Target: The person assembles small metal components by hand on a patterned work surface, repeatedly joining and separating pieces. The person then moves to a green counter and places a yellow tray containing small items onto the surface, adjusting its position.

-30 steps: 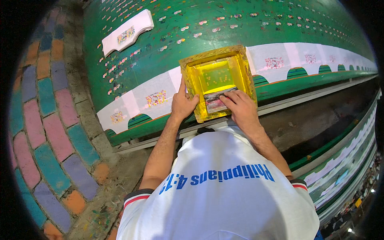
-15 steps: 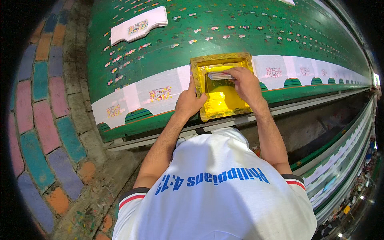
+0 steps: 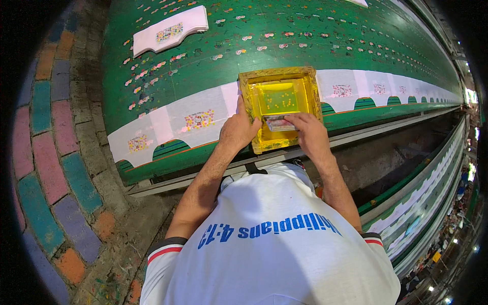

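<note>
A screen-printing frame (image 3: 278, 74) with yellow-stained wooden sides lies over a strip of white fabric pieces (image 3: 168, 120) on the green table. Its mesh shows a greenish patch with small yellow spots. My right hand (image 3: 312, 133) grips a squeegee (image 3: 281, 123), a short grey-white bar, pressed onto the yellow ink in the near half of the frame. My left hand (image 3: 238, 131) is closed round the frame's left side, with the thumb toward the inside. Coloured cartoon prints mark the fabric on both sides of the frame.
A folded stack of printed white fabric (image 3: 170, 33) rests on the far left of the green table (image 3: 218, 76), whose top carries rows of small ink marks. A metal rail (image 3: 366, 127) runs along the near edge. Painted bricks (image 3: 48, 147) cover the floor at left; another table (image 3: 422, 193) stands at right.
My right hand has drawn the squeegee from the far part of the mesh toward me, uncovering the spotted patch. My left hand stays on the frame. The whole view has shifted slightly.
</note>
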A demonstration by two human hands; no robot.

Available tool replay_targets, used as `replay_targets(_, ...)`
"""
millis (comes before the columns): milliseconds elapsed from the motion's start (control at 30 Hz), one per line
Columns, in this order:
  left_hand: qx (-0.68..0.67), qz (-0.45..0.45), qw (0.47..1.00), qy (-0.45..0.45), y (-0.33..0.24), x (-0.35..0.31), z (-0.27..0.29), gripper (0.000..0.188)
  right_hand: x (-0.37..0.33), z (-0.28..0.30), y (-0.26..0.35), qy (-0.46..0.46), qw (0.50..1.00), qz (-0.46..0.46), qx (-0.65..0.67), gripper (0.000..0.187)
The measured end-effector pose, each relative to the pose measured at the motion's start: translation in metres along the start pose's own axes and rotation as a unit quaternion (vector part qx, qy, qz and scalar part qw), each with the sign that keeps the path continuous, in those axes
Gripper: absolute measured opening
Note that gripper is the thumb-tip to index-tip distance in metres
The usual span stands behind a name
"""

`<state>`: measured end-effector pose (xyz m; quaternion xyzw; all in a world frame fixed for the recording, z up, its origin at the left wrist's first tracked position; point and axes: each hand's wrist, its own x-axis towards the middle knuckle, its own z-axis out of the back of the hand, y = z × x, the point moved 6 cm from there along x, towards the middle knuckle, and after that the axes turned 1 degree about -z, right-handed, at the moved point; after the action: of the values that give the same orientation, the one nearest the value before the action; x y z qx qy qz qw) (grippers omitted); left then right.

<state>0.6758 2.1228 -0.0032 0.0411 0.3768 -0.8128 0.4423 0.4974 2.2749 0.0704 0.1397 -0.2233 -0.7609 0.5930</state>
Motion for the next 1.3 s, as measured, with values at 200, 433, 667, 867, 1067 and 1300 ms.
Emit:
replay_targets(200, -0.026, -0.009, 1.0, 0.002, 0.006, 0.003, -0.004, 0.111, -0.01, -0.002, -0.003, 0.02, 1.0, 0.022, -0.009, 0.063)
replay_targets(433, -0.048, -0.042, 0.997, -0.046, -0.033, 0.01, -0.014, 0.115, -0.016, 0.026, -0.041, -0.014, 0.999, 0.036, 0.015, 0.063)
replay_targets(667, -0.086, -0.071, 0.992, -0.06, -0.141, 0.056, -0.087, 0.116, -0.031, 0.1, -0.153, -0.038, 0.999, 0.03, 0.011, 0.057)
replay_targets(867, -0.093, -0.03, 0.995, -0.036, -0.194, 0.089, -0.142, 0.116, -0.042, 0.123, -0.232, -0.029, 0.999, 0.034, 0.007, 0.044)
replay_targets(1067, -0.111, -0.092, 0.987, -0.07, -0.189, 0.098, -0.151, 0.115, -0.04, 0.133, -0.239, -0.039, 0.998, 0.036, 0.03, 0.04)
replay_targets(1300, -0.1, -0.079, 0.989, -0.072, -0.188, 0.098, -0.152, 0.114, -0.038, 0.137, -0.237, -0.056, 0.998, 0.036, 0.023, 0.038)
